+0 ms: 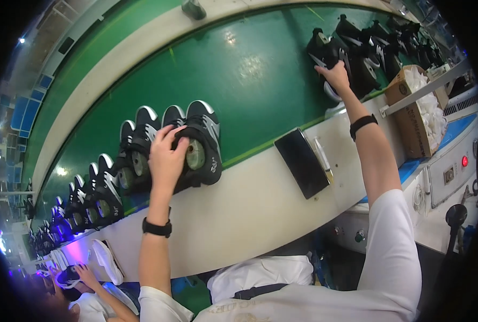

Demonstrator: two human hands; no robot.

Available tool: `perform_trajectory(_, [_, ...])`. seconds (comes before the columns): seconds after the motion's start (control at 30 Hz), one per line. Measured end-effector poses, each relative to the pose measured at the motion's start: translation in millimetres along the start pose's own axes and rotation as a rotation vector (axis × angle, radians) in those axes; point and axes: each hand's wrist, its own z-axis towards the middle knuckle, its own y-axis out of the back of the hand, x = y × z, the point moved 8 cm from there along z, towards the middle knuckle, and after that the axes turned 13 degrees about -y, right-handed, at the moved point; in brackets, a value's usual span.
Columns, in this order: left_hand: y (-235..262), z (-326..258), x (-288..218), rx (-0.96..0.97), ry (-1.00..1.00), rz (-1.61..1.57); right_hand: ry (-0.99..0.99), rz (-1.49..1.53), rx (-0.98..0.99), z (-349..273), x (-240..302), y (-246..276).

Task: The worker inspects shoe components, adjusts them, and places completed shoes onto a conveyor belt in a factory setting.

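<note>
My left hand [165, 158] is closed on the collar of a black shoe [202, 123] with a silver toe and a greenish shoe last [195, 154] in its heel opening. That shoe stands toe-away at the right end of a group of similar shoes on the green conveyor belt [255, 91]. Stretched far to the right, my right hand [335, 78] grips another black shoe [325, 51] at the near end of a cluster there. Its fingertips are partly hidden by the shoe.
A black tablet-like slab [302, 163] and a white pen-like stick [321, 154] lie on the white ledge [239, 209]. At right stands a cardboard box [411, 115] of white wrapping, under a metal bar [427, 88]. More shoes [80, 198] line the belt leftward. A co-worker's hands [86, 276] handle a shoe at lower left.
</note>
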Motion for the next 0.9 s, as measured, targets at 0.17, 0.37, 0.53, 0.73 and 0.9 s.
perform_trajectory(0.17, [-19.0,-1.4,9.0,-0.11,-0.044,0.24,-0.16,0.317,0.161,-12.3,0.6,-0.2])
perform_trajectory(0.37, [10.2,-29.7,-2.4,0.026,-0.035,0.166,0.113,0.492,0.57,-142.0,86.3,15.3])
perform_trajectory(0.53, [70.3,-97.6,-43.6,-0.089,-0.082,-0.01,0.613,0.279,0.843,-294.3,143.6,43.2])
perform_trajectory(0.73, [83.4,-198.9,-57.0,0.021,-0.028,-0.16,1.432,-0.117,0.922,-462.4,139.2,30.4])
perform_trajectory(0.9, [71.2,-284.9,-71.6,0.009,0.02,-0.23,1.613,-0.21,0.97,-528.5,107.7,2.1])
